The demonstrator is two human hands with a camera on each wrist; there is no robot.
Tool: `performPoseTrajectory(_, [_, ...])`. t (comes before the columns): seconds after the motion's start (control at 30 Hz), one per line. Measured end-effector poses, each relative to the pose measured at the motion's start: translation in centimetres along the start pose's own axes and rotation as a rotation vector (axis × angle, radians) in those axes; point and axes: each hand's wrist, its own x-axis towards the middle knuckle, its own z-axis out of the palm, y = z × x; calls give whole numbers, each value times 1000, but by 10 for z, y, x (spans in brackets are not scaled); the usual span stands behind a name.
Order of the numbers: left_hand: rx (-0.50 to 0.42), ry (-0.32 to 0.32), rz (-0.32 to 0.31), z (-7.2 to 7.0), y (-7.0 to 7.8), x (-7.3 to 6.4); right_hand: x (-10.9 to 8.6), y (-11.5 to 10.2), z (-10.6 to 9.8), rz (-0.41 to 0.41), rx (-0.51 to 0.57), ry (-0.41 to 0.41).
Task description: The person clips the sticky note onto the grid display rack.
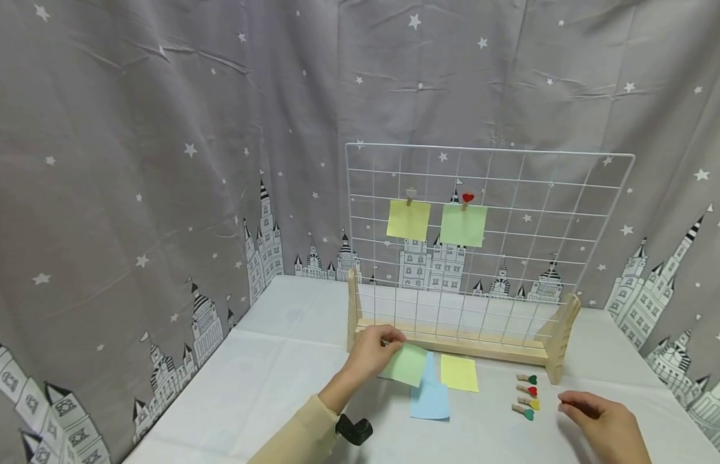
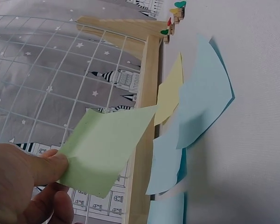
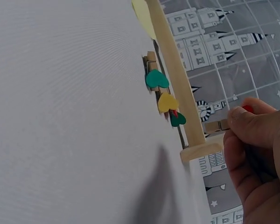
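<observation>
Between thumb and fingers, my left hand (image 1: 372, 351) pinches a green sticky note (image 2: 107, 147) by one edge, raised above the table in front of the rack. Blue notes (image 1: 430, 399) and a yellow note (image 1: 459, 372) lie just to its right. My right hand (image 1: 609, 425) pinches a small wooden clothespin (image 3: 217, 126) with a red heart, partly hidden by the thumb. Left of that hand, several heart clothespins (image 1: 526, 396) lie in a column. On the white wire grid (image 1: 528, 225), a yellow note (image 1: 408, 220) and a green note (image 1: 464, 225) hang from heart clothespins.
The grid stands in a wooden base (image 1: 470, 345) with upright end supports (image 1: 563, 335) at the back of the white table (image 1: 220, 399). Behind it hangs a grey curtain (image 1: 162, 129) with stars and castles. A black strap mount (image 1: 354, 430) sits at my left wrist.
</observation>
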Motion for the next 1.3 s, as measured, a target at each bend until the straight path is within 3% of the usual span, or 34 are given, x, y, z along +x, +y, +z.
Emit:
performPoseTrajectory(0.33, [-41,30,-21,3,3,3,1,-10,-11,-36,11,53])
performPoseTrajectory(0.63, [-75,49,2,6,4,2,2,-20,-18,22,140,56])
performPoseTrajectory(0.83, [-87,65,19,7,7,5,5,-28,-25,18,137,50])
performPoseTrajectory(1.3, [-111,73,5,16,13,9,11,-47,-37,-119,54,100])
